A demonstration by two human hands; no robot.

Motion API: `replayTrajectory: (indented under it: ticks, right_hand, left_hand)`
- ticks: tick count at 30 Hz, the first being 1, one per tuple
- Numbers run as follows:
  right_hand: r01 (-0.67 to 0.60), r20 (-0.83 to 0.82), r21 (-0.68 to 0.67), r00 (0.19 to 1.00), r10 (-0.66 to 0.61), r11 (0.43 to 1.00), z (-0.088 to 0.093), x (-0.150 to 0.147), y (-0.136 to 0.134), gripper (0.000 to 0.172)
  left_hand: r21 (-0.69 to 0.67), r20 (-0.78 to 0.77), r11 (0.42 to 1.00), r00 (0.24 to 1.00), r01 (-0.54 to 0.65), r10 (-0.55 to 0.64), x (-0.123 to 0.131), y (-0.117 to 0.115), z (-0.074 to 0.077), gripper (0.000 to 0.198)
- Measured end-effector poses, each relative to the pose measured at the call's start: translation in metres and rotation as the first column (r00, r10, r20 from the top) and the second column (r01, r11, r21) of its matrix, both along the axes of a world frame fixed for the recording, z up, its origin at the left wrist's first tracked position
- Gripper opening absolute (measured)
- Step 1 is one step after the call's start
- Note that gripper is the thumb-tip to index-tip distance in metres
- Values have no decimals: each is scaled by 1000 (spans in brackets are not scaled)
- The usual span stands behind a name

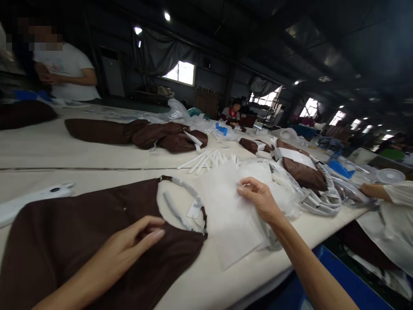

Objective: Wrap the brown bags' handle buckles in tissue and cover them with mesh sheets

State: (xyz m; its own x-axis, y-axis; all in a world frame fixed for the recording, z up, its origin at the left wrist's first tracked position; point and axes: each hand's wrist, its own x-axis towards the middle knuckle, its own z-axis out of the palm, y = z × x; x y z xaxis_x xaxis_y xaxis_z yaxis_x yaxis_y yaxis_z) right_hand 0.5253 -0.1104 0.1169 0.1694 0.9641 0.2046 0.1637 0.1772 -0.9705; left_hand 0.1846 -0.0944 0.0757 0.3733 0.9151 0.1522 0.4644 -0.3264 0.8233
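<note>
The left hand (137, 239) is above the dark brown, soft-sided shoulder bag (97, 215), with fingers loosely curled, thumb apart and nothing grasped; contact with the bag cannot be confirmed. The bag lies flat beneath and to the left of this hand. Its long axis runs roughly left to right, with the handle loop in pale wrapping (183, 185) just beyond the left fingertips, toward the right hand (261, 200). The left hand is the nearer to the bag.

The right hand has thumb and forefinger drawn together over the thin, white, translucent rectangular sheet (226, 211); whether they grasp it cannot be determined. The sheet extends left of and below the right fingertips, beside the handle loop. Slender white strips (201, 161) lie beyond the sheet.
</note>
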Motion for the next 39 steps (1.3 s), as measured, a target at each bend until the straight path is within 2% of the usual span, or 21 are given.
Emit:
replayTrajectory:
  ticks: [2,3,5,6,8,9,12,15,18,19,20,22,24,26,28,32,39]
  right_hand:
    - [-140,-30,-68,990,138,988,-16,-32,-15,31]
    - [-199,-18,-101,980,198,975,-25,-46,-23,28]
    - [-274,-35,-152,962,272,950,-43,-66,-40,26]
    - [-281,-89,-167,959,269,945,-52,-74,-48,27]
    - [-235,-301,-181,938,174,955,-70,-86,-63,36]
    - [-208,-436,-187,893,109,960,-79,-92,-70,43]
    - [-208,-735,-203,678,-8,957,-103,-114,-90,55]
    - [-200,-827,-250,553,-101,947,-117,-134,-104,53]
    - [-40,-799,-327,545,-254,944,-125,-129,-113,52]
    - [19,-776,-356,551,-307,934,-128,-121,-115,53]
    - [72,-751,-385,555,-358,920,-131,-111,-117,53]
    - [151,-709,-437,548,-443,887,-138,-90,-124,54]
    - [198,-684,-469,535,-496,861,-144,-74,-130,55]
    - [228,-668,-489,523,-530,842,-150,-67,-136,57]
    - [243,-662,-500,511,-548,831,-153,-68,-141,60]
    - [239,-666,-506,502,-552,829,-155,-75,-142,63]
    - [210,-688,-473,518,-508,856,-152,-79,-138,57]
  left_hand:
    - [-239,157,959,981,152,-116,23,-2,8,55]
    - [-311,193,922,965,231,-177,34,-2,9,54]
    - [-364,226,874,941,323,-253,50,-5,5,47]
    - [-369,221,868,939,332,-265,54,-7,1,45]
    - [-366,200,883,951,295,-235,55,-12,-9,45]
    - [-367,188,892,960,265,-208,53,-15,-14,46]
    - [-371,148,907,977,200,-155,49,-23,-24,46]
    - [-408,112,891,979,201,-169,55,-26,-27,48]
    - [-530,105,828,983,186,-153,66,-15,-27,56]
    - [-539,101,827,987,157,-122,69,-10,-27,57]
    - [-513,81,850,992,121,-92,72,-4,-27,56]
    - [-336,-34,939,995,75,-92,77,6,-28,46]
    - [-139,-201,984,969,115,-141,84,11,-32,34]
    - [-50,-328,983,927,174,-181,94,10,-38,26]
    - [-26,-403,980,896,195,-189,104,7,-44,21]
    - [45,-551,976,820,214,-155,118,4,-53,23]
    - [72,-630,974,767,213,-122,119,10,-58,29]
